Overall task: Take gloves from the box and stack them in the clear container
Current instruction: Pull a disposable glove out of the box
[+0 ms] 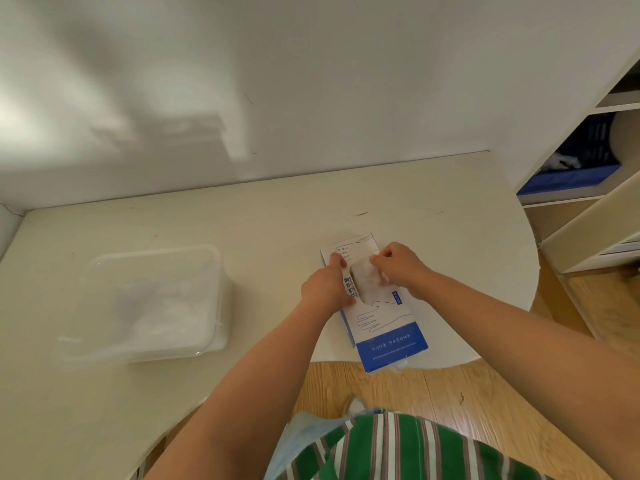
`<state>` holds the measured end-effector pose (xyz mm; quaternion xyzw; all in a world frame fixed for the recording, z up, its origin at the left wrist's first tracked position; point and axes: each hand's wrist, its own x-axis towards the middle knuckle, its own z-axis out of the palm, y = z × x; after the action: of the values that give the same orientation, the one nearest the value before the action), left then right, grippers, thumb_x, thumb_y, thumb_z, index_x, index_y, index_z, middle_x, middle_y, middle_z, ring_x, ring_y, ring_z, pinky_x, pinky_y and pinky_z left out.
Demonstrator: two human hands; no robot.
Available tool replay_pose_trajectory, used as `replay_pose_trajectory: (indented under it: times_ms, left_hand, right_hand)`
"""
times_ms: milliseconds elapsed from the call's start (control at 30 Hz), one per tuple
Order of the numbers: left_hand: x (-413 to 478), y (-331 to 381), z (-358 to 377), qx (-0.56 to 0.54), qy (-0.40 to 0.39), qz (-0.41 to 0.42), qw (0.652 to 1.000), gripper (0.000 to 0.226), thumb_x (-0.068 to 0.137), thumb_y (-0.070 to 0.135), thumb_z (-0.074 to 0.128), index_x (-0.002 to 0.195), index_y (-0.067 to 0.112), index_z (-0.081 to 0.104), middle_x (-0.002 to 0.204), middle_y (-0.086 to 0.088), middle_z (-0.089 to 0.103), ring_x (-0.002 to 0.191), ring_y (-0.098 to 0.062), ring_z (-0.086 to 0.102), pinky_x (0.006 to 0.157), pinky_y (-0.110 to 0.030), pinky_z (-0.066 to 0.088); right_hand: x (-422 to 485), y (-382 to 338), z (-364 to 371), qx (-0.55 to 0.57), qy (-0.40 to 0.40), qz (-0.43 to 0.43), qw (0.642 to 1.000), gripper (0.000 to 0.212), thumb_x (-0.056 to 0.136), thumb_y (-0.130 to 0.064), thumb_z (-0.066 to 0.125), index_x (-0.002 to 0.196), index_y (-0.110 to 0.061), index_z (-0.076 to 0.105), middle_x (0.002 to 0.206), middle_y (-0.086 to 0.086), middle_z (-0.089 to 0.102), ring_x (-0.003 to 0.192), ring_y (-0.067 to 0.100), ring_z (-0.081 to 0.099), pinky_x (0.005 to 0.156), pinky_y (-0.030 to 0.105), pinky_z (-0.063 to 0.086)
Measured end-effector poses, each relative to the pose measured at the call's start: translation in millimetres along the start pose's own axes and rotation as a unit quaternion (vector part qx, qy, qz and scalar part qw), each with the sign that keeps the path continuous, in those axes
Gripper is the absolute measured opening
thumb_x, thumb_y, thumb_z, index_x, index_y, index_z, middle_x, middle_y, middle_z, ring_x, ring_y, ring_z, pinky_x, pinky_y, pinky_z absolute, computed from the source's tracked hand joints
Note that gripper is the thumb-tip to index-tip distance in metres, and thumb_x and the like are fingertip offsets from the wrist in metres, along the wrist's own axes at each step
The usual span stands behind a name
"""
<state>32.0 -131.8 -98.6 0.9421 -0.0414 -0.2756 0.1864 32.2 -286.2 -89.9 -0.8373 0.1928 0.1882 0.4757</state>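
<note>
From the head camera we look down on a pale table (242,220) set against a white wall (311,81). The box (384,327) lies flat near the table's right near edge, its blue end poking just over the rim above the wood floor (485,393).

Both hands are on it. The left hand (323,289) sits on the box's left side with fingers curled down, gripping it in place. The right hand (398,268) is at the oval opening in the top, its fingertips pinching a filmy glove (365,280) that bulges out of the slot. The two hands nearly meet over the far end of the opening.

Well off to the left stands the container (216,271), clear and lidless, with a hazy pile of gloves (156,306) inside; we cannot tell how many.

Far right there is a shelf (588,202) holding a blue bin (571,178).
</note>
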Motion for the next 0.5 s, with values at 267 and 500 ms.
replay_pose_trajectory:
  times_ms: [267,500]
  left_hand:
    - [3.3,-0.9,0.8,0.005,-0.007,0.002,1.0,0.064,0.079,0.025,0.074,0.128,0.023,0.032,0.101,-0.002,0.061,0.082,-0.023,0.058,0.066,-0.033,0.043]
    - [6.0,-11.7,-13.3,-0.138,-0.031,0.031,0.989,0.033,0.091,0.024,0.059,0.121,0.019,0.048,0.093,-0.006,0.066,0.067,-0.02,0.062,0.059,-0.028,0.05]
  right_hand:
    - [-11.6,-24.4,-17.1,0.176,0.068,-0.164,0.968,0.018,0.102,-0.022,0.047,0.088,-0.017,0.036,0.083,0.005,0.075,0.051,0.017,0.034,0.052,0.028,0.036]
    - [-20.5,-50.4,-23.4,0.282,0.001,-0.168,0.944,0.021,0.106,-0.026,0.038,0.09,-0.014,0.032,0.104,0.007,0.075,0.049,0.017,0.027,0.048,0.027,0.028]
